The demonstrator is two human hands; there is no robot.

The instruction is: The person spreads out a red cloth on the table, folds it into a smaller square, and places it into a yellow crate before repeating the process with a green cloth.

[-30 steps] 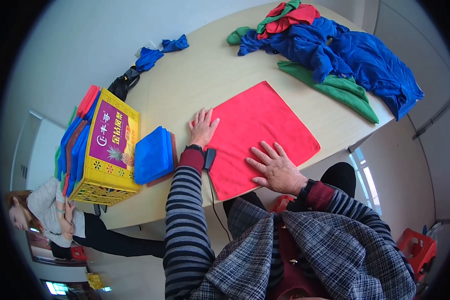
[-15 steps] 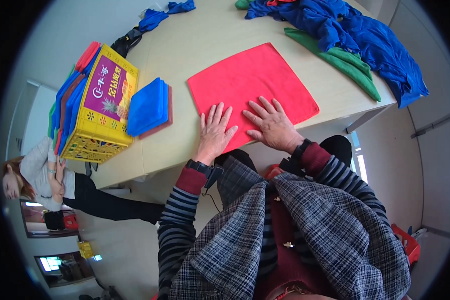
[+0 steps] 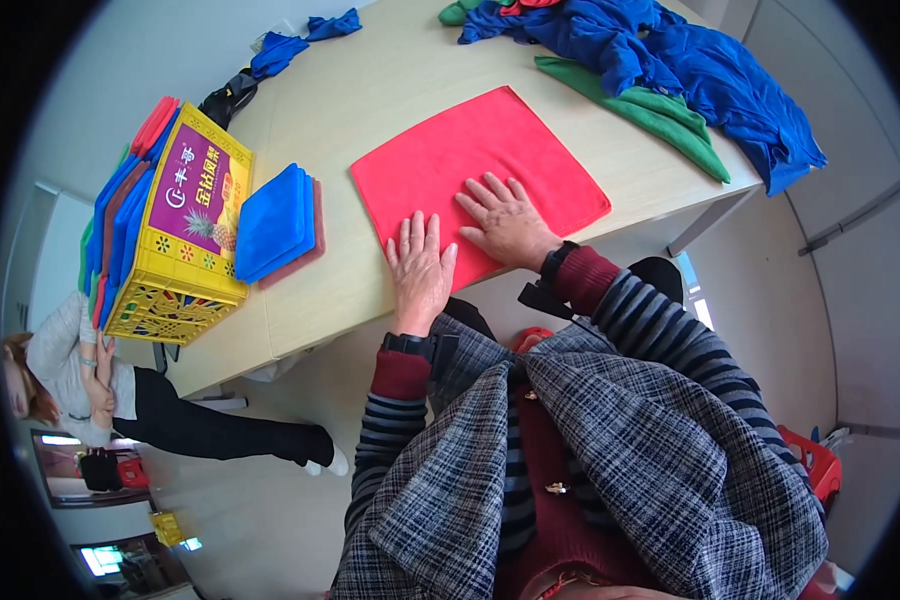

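Note:
A red cloth (image 3: 470,150) lies spread flat on the pale tabletop, its near edge at the table's front edge. My left hand (image 3: 421,270) rests palm down on the cloth's near left part, fingers stretched out. Palm down as well, my right hand (image 3: 507,222) lies nearer the cloth's middle with its fingers spread. Neither hand grips anything. Faint wrinkles show in the cloth by the right fingers. To the left of the cloth sits a stack of folded blue cloths (image 3: 273,222) with a brown folded cloth (image 3: 310,245) under them.
A yellow plastic crate (image 3: 185,290) holding folded cloths stands at the table's left. Crumpled blue cloths (image 3: 705,70) and green ones (image 3: 660,115) lie at the back right. Blue scraps (image 3: 280,52) and a black item (image 3: 230,98) lie far left. A person (image 3: 90,370) stands beyond the crate.
My right hand has slid a little farther forward over the cloth, toward its middle. My left hand stays near the front edge. The whole view has shifted slightly.

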